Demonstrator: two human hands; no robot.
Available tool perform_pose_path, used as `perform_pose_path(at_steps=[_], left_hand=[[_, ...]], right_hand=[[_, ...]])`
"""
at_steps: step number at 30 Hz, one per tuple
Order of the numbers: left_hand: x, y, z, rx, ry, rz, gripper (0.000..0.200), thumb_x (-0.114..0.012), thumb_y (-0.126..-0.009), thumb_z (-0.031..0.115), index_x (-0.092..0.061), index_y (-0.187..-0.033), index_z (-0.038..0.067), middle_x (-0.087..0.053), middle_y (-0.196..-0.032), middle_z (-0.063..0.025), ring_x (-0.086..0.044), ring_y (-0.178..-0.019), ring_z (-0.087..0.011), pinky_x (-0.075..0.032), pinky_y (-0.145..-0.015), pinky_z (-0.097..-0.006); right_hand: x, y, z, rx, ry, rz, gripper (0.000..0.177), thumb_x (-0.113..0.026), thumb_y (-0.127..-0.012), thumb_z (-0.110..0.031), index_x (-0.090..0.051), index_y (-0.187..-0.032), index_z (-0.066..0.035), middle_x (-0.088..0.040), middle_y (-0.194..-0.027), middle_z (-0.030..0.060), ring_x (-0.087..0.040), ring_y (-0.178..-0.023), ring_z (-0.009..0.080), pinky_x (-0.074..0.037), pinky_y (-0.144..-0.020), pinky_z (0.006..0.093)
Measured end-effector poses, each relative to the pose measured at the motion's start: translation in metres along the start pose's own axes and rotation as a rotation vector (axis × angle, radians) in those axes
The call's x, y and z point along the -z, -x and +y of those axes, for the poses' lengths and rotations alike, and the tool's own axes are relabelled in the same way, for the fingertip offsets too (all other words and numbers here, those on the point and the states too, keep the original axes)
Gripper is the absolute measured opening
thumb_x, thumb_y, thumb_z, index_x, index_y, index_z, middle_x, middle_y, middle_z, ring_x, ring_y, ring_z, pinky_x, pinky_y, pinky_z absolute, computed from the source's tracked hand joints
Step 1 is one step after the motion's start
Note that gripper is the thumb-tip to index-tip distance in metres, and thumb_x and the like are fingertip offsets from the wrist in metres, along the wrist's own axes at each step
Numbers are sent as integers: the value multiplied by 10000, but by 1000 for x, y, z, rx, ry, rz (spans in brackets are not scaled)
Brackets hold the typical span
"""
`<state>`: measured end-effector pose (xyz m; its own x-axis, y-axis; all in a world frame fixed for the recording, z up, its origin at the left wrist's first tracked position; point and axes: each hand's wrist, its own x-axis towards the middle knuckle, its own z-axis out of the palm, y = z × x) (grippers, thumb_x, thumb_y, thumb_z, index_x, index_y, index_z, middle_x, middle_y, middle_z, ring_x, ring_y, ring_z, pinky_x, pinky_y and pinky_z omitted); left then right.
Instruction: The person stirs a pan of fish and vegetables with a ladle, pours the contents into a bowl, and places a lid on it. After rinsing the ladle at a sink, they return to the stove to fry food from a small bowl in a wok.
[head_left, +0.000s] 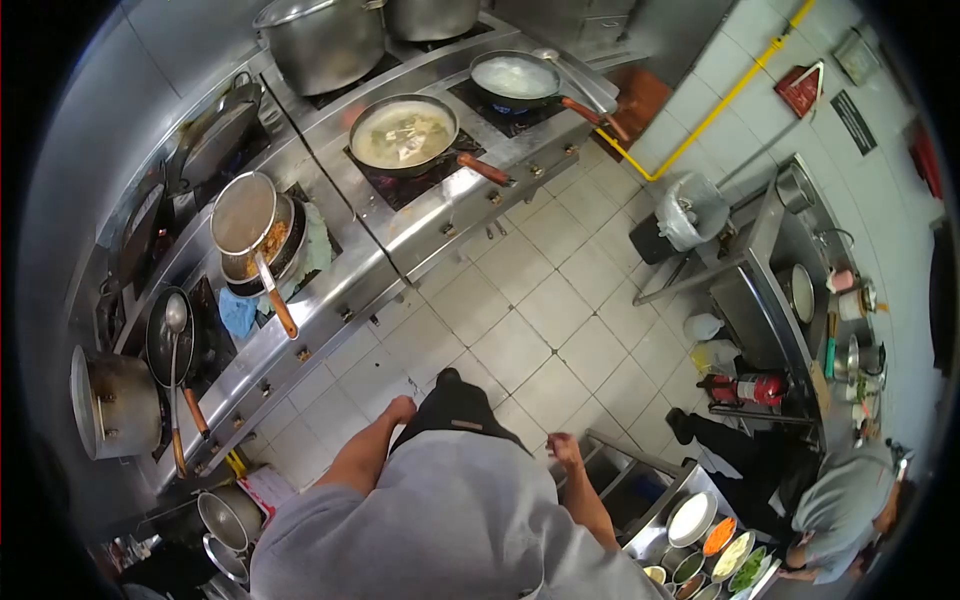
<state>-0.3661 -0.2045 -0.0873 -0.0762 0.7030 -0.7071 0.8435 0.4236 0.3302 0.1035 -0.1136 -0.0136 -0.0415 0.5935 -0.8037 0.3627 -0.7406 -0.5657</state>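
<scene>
My left hand (402,408) hangs beside my left thigh, over the tiled floor; its fingers are mostly hidden under the back of the hand. On my other side, my right hand (564,449) is held away from the body with fingers loosely bent and apart, nothing visible in it. It is nearest to a metal rack (612,462). Neither hand touches the stove (350,265) ahead. On that stove are a pan of pale liquid with pieces in it (395,150), a pan of white liquid (510,78), and a strainer (243,212) resting over a pan of browned food.
Large pots (325,50) stand at the back, another pot (112,405) at left. Pan handles (485,170) jut past the stove edge. A lined bin (690,215), a fire extinguisher (750,388) and a counter are at right. Another person (845,505) bends near food containers (692,518).
</scene>
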Motion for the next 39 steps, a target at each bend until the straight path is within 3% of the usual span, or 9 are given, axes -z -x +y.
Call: perform_pose_path(at_steps=[3, 9, 13, 20, 22, 26, 30, 35, 39], left_hand=[[22, -35, -4, -314, -346, -42, 297, -533, -754, 263, -690, -840, 26, -661, -940, -180, -630, -898, -350, -514, -781, -419], [96, -46, 22, -50, 468, 329, 196, -544, -756, 191, -659, -809, 42, -656, -900, -192, -629, -854, -355, -505, -750, -417], [106, -48, 10, 69, 586, 374, 198, -548, -767, 193, -652, -825, 35, -653, -889, -203, -624, -859, -369, -504, -761, -415], [63, -7, 4, 357, 364, 466, 207, -493, -748, 148, -643, -710, 11, -647, -828, -214, -627, -802, -382, -522, -722, -455], [19, -1, -10, 200, 70, 427, 181, -519, -715, 147, -649, -694, 24, -653, -824, -199, -637, -779, -359, -529, -693, -449], [-32, 2, 41, 502, 341, 398, 186, -526, -736, 136, -670, -760, 22, -651, -786, -208, -641, -816, -361, -535, -736, -430], [-4, -20, 159, 646, 781, 481, 186, -532, -756, 150, -671, -805, 37, -642, -826, -221, -631, -842, -375, -525, -756, -433], [59, -53, 258, 608, 610, 477, 237, -495, -788, 166, -672, -851, 20, -652, -902, -235, -629, -894, -378, -514, -779, -428], [82, -66, 276, 755, 897, 471, 283, -473, -810, 200, -669, -863, 1, -652, -916, -240, -625, -893, -411, -514, -806, -431]], right_hand=[[-26, -18, -57, 61, 72, -13, 189, -580, -828, -173, -671, -872, -13, -608, -709, 35, -588, -731, 141, -489, -611, 301], [-25, -79, -102, 432, 142, 53, 180, -575, -800, -104, -677, -863, 31, -633, -729, 43, -556, -668, 119, -458, -614, 264], [-1, -109, -157, 203, 205, -77, 154, -561, -815, -112, -668, -874, -19, -589, -690, 18, -559, -644, 102, -455, -495, 257], [62, -216, -271, 236, 174, -81, 198, -478, -807, -66, -625, -939, -68, -596, -796, 26, -589, -677, 146, -505, -518, 306], [92, -262, -330, 345, 124, -100, 209, -460, -800, -42, -615, -930, -94, -581, -792, 15, -572, -687, 133, -494, -519, 296], [138, -337, -485, 633, -3, -25, 179, -489, -808, -32, -606, -926, -98, -587, -804, 6, -545, -710, 93, -462, -536, 255], [178, -407, -640, 871, 55, 173, 294, -628, -773, -32, -524, -1048, -17, -559, -961, 63, -521, -865, 144, -435, -801, 279], [185, -450, -765, 1153, 788, 588, 574, -689, -727, -94, -424, -1203, 91, -526, -1062, 155, -522, -942, 251, -418, -908, 351], [172, -484, -795, 927, 802, 210, 511, -683, -767, -126, -423, -1175, 39, -549, -876, 111, -554, -725, 211, -485, -665, 338]])
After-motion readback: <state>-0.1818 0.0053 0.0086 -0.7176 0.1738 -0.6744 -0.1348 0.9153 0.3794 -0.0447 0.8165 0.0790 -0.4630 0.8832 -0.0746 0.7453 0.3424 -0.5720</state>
